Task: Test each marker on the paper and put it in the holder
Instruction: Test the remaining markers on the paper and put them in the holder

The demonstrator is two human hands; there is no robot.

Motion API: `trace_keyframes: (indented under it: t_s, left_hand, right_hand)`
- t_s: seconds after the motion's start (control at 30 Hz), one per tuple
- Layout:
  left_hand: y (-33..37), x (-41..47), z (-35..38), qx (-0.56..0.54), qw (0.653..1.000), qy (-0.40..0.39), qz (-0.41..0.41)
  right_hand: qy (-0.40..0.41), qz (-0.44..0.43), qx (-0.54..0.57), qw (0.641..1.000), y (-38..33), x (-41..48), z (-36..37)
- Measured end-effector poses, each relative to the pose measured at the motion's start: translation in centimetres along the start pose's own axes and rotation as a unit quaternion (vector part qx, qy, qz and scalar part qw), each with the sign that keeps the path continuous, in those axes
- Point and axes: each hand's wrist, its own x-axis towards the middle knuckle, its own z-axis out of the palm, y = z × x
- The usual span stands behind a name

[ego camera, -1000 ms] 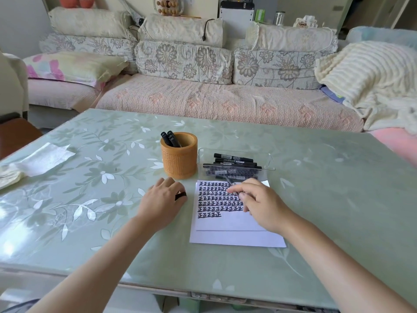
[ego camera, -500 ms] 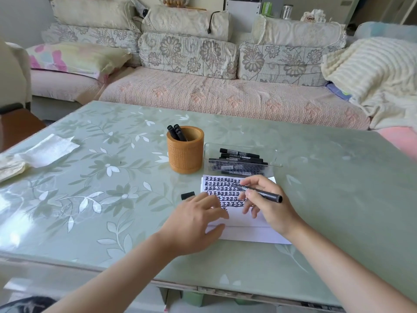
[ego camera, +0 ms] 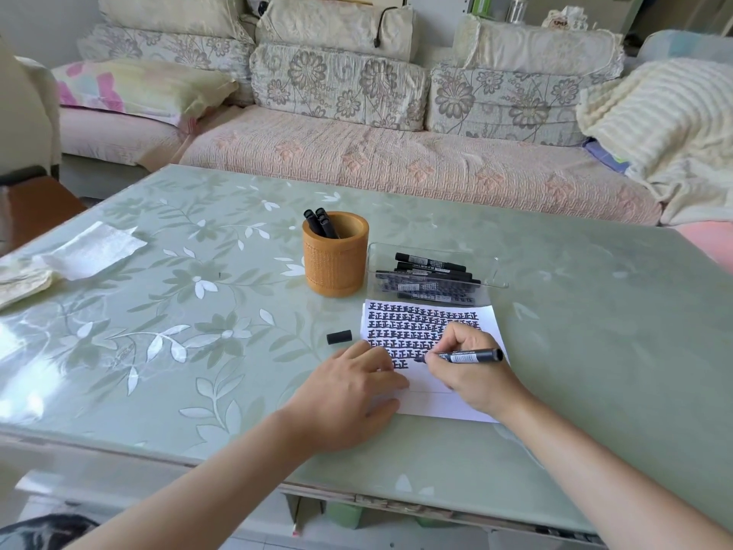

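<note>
Head view: a person tests a black marker on a sheet of paper at a green floral desk.

Head view: the right hand has its grip closed on an uncapped black marker, tip touching the paper at the end of the last row of written marks; the marker's long axis runs left to right, its tail pointing away to the right. The left hand lies flat, fingers spread, holding nothing, pinning the sheet's left edge. The marker's cap lies on the desk just beyond the left hand, so that hand is nearer it. The bamboo holder stands farther away beyond the cap, beside a clear tray of untested markers. Half a second ago the marker hovered above the sheet; now its tip is down and writing.
</note>
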Motion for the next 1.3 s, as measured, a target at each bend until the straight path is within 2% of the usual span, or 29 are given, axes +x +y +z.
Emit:
trace_keyframes:
  t_s: [0.6,1.3]
  left_hand:
    - [0.25,0.10,-0.15,-0.005,0.999,-0.014,-0.031]
    - [0.42,0.15,-0.47,-0.007,0.999,-0.022,-0.038]
  right_hand:
    - [-0.013,-0.038,-0.070,0.997,-0.37,-0.50,0.21]
    - [-0.021,-0.047,-0.055,0.997,-0.44,-0.58,0.13]
